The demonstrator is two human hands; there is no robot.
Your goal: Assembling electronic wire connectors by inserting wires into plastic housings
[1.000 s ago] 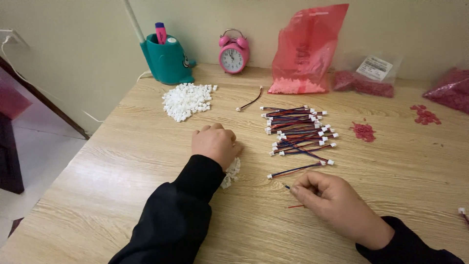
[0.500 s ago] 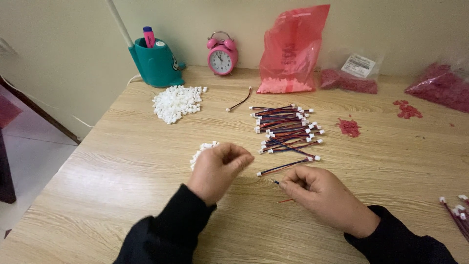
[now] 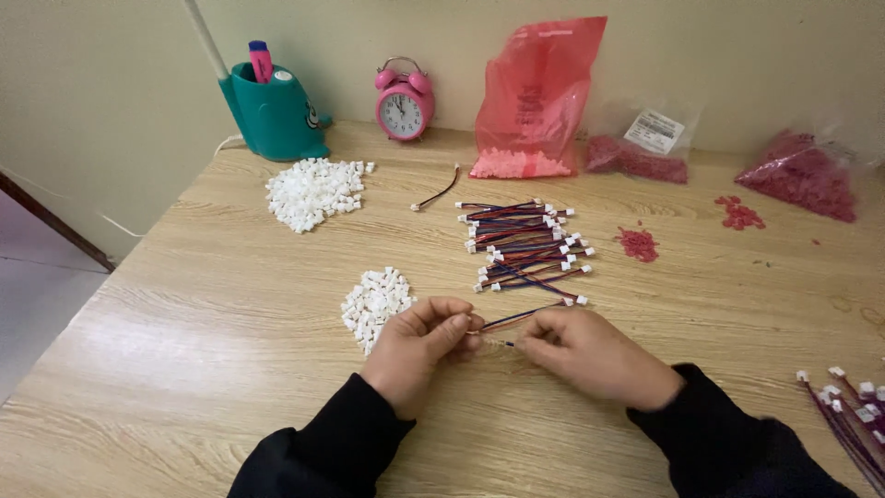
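Observation:
My left hand (image 3: 419,350) and my right hand (image 3: 590,355) meet near the table's front edge, both pinching a short red and blue wire (image 3: 524,315) with a white connector at its far end. The left fingertips close on the wire's near end, where something small is hidden between them. A small heap of white plastic connectors (image 3: 375,300) lies just left of my left hand. A pile of finished-looking wires with white ends (image 3: 524,242) sits beyond my hands.
A larger heap of white connectors (image 3: 313,189) lies at the back left beside a teal pen holder (image 3: 272,115). A pink alarm clock (image 3: 403,103), red plastic bags (image 3: 539,97) and more wires (image 3: 853,410) at the right edge share the wooden table (image 3: 184,323).
My left hand left the small connector heap and came right to meet my right hand. My right hand lifted the wire end toward it. The camera tilted a little.

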